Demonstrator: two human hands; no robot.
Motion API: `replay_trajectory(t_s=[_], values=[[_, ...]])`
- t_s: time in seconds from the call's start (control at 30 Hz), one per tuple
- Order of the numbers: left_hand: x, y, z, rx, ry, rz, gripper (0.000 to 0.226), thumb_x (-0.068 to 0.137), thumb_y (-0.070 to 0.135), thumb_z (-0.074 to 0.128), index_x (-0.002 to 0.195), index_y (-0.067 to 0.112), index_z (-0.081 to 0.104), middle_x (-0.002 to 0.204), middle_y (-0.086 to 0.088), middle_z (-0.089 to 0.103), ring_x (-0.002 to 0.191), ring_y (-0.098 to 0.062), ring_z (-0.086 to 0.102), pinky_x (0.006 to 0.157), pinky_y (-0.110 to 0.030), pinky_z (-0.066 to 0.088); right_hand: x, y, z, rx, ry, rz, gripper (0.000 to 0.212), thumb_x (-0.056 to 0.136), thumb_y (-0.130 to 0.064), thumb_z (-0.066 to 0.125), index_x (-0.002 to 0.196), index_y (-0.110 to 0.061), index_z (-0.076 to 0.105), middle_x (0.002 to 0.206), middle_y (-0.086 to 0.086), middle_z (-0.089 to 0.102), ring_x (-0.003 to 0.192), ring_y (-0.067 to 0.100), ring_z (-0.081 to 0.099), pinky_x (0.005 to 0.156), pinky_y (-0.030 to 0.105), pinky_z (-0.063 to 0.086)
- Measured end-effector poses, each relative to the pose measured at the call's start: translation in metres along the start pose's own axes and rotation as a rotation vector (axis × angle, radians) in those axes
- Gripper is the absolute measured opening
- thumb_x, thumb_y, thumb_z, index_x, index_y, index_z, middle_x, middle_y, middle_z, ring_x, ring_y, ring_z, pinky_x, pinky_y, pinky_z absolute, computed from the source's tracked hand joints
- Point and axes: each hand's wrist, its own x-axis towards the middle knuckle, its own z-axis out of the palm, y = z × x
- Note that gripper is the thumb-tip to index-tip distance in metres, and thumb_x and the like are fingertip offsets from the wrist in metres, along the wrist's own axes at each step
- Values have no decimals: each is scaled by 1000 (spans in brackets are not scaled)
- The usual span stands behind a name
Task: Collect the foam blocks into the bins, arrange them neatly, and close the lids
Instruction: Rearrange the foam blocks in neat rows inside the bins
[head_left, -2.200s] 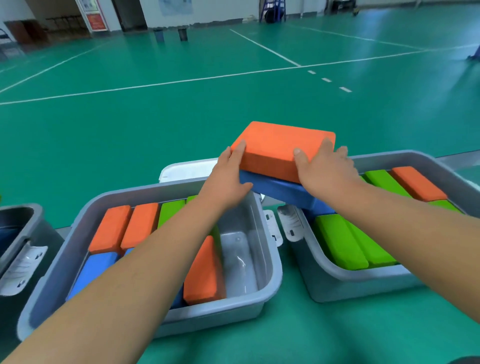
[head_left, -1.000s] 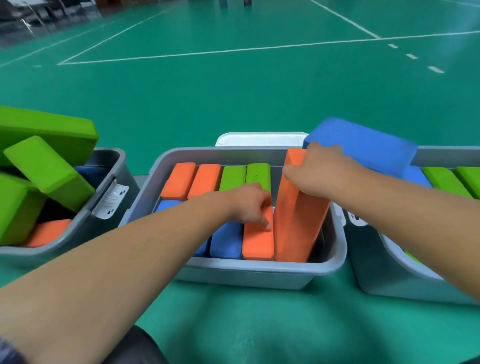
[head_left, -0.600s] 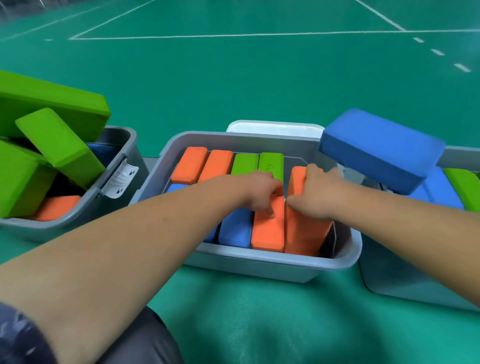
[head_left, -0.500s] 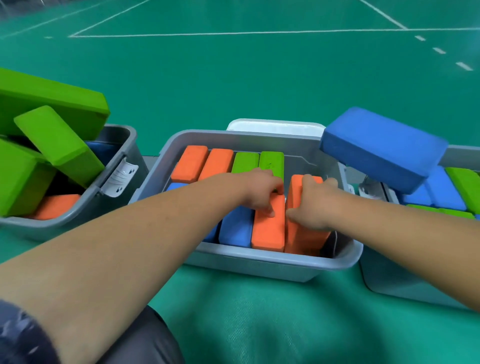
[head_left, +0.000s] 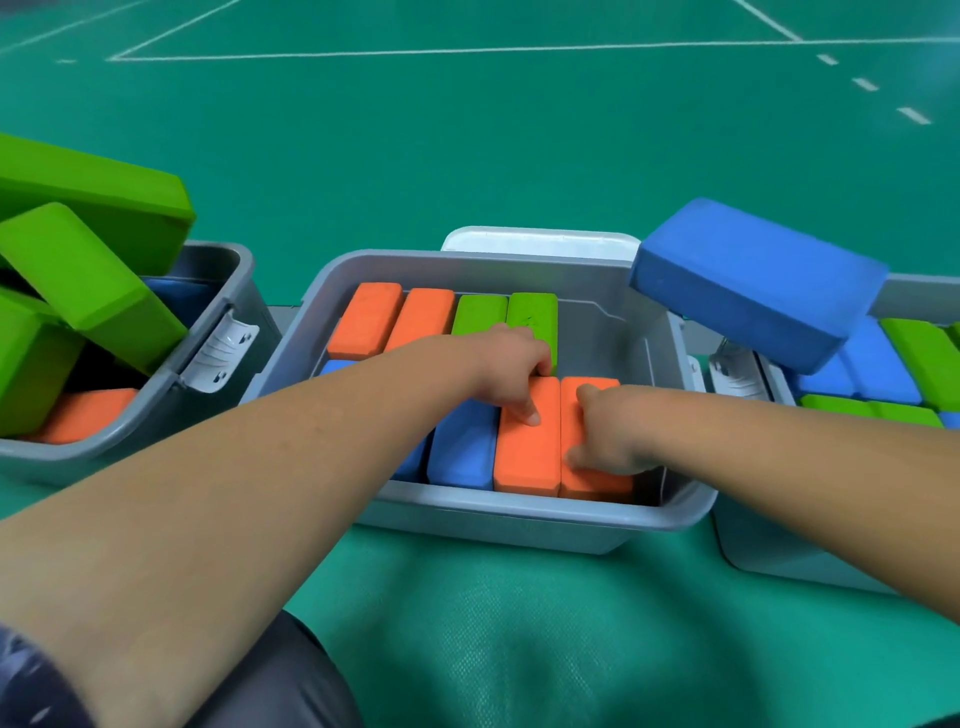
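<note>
The floor (head_left: 467, 156) is green with white lines. The middle bin (head_left: 519, 514) is grey; its far row holds two orange blocks (head_left: 366, 319) and two green blocks (head_left: 532, 317), its near row blue blocks (head_left: 462, 447) and orange ones. A white lid (head_left: 540, 240) lies behind it.

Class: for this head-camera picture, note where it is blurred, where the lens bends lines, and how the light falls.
Head view: the grey plastic middle bin and its orange foam blocks are sharp; the near left forearm is soft at the frame's edge; the white court lines slant and bow from the wide lens; light is even, shadows faint.
</note>
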Motion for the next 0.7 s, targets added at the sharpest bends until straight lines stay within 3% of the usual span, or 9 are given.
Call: replay_trajectory(t_s=[0.13,0.27,0.37,0.53,0.63,0.7], values=[[2,3,1,12,2,-6,75,77,52,87,139,23,56,132,-5,54,123,-31,50,101,-39,46,-3,9,-10,4,10,-4,60,103,-52,47,148,-12,47,142,13,59,126,33,57,96,35,44],[3,11,-3,1,18,-40,68,78,48,88,132,18,62,128,-7,60,118,-30,55,99,-38,49,0,27,-15,43,66,-4,48,101,-51,47,131,-18,66,129,10,66,117,31,62,94,35,50],[10,17,-4,-32,41,-64,57,80,49,85,122,17,62,123,-6,65,107,-27,59,86,-35,50,-1,45,-22,144,229,41,41,98,-48,50,104,-15,73,106,10,71,98,30,65,83,36,55],[20,27,-11,-246,157,-109,58,91,42,75,136,13,54,125,-5,65,113,-27,63,80,-30,43,-9,80,-38,368,486,79,38,94,-41,52,100,-13,77,95,8,74,93,25,68,81,41,59],[26,39,-20,-327,251,-104,54,92,35,72,137,13,52,128,-6,62,115,-26,61,86,-29,43,-10,103,-38,444,650,117,29,92,-40,54,91,-20,74,97,5,69,93,25,63,83,43,58],[31,47,-26,-320,326,-80,51,93,33,69,137,14,52,131,-9,55,118,-28,58,97,-33,46,-9,120,-36,434,754,162,26,94,-41,53,100,-24,72,110,6,58,107,29,52,89,42,52]])
